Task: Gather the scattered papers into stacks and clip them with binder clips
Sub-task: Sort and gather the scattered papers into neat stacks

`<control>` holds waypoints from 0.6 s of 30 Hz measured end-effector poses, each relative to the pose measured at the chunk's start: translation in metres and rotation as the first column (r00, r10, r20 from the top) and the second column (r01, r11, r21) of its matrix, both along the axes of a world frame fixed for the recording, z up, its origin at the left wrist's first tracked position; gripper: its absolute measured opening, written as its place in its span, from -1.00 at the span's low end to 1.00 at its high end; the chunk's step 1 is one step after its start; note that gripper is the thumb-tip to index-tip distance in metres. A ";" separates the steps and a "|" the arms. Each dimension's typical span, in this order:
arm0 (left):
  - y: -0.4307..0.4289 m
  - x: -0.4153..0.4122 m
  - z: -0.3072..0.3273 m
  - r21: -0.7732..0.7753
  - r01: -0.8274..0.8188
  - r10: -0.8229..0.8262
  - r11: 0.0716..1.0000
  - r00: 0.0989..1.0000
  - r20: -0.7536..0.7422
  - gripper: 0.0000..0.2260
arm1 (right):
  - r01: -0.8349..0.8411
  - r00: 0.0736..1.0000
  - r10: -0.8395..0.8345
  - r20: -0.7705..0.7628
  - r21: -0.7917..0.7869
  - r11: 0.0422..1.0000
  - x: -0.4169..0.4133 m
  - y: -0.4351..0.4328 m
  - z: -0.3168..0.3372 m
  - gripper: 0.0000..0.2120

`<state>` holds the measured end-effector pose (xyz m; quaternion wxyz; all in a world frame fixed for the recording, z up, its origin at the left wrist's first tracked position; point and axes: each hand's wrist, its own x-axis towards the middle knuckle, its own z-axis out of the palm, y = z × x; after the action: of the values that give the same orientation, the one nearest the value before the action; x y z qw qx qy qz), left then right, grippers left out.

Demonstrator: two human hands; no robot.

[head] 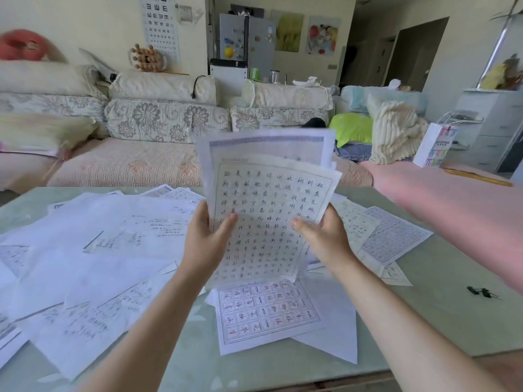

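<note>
In the head view, your left hand (pixel 203 239) and right hand (pixel 322 236) hold a loose bundle of white practice sheets printed with gridded characters (pixel 268 193) upright above the pale green glass tabletop (pixel 424 321), one hand at each lower side edge. Each grip pinches the bundle, thumb on the near face and fingers behind. The sheets are fanned and skewed, the back ones sticking out above and to the left of the front one, so the step in hand looks like squaring. To do it well, ease both grips a little, drop the bottom edge onto the tabletop and tap, then turn the bundle and tap a long side. Below the bundle lies a white sheet with a red-inked grid (pixel 266 312), and scattered white handwritten papers (pixel 113 250) spread leftward, reaching close to the near edge; lift those rather than sliding them off. The small black binder clips (pixel 481 292) sit well apart on bare glass to your right, where there is open room to lay the squared stack
</note>
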<state>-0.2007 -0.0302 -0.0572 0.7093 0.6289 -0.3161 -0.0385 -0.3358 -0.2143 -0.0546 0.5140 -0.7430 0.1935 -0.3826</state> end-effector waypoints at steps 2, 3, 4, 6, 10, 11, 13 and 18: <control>-0.001 -0.003 -0.005 0.049 -0.013 0.012 0.999 0.999 0.034 -0.72 | 0.017 1.000 -0.017 0.020 0.015 1.000 -0.002 0.002 0.001 -0.55; -0.002 -0.004 -0.007 0.067 -0.019 0.016 0.998 0.999 0.041 -0.69 | 0.016 1.000 -0.016 0.019 0.034 0.999 -0.003 0.002 0.000 -0.52; -0.003 -0.005 -0.009 0.084 -0.029 0.025 0.996 0.999 0.043 -0.65 | 0.005 1.000 -0.006 0.011 0.063 0.998 -0.003 0.002 -0.003 -0.53; -0.006 -0.005 -0.015 0.099 -0.039 0.038 0.994 0.999 0.010 -0.64 | -0.018 0.998 0.023 -0.056 0.092 0.996 -0.003 0.004 -0.012 -0.58; -0.015 -0.004 -0.020 0.142 -0.051 0.058 0.989 0.997 -0.046 -0.80 | 0.008 0.989 0.004 -0.147 0.076 0.997 -0.003 0.004 -0.021 -0.64; -0.019 -0.004 -0.019 0.170 -0.049 0.059 0.984 0.997 -0.056 -0.83 | 0.034 0.988 -0.022 -0.156 0.072 0.997 -0.003 0.001 -0.020 -0.66; -0.028 -0.004 -0.012 0.236 -0.012 0.032 0.972 0.996 -0.080 -0.91 | 0.096 0.983 -0.082 -0.162 0.079 0.992 -0.007 -0.007 -0.015 -0.69; -0.068 -0.017 -0.012 0.462 0.098 -0.051 0.881 0.992 -0.114 -0.86 | 0.260 0.929 -0.227 -0.293 0.078 0.962 -0.034 -0.045 -0.024 -0.65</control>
<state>-0.2180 -0.0978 -0.0697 0.5499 0.7656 -0.2864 -0.1716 -0.3697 -0.2595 -0.0782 0.4716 -0.7291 0.3773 -0.3221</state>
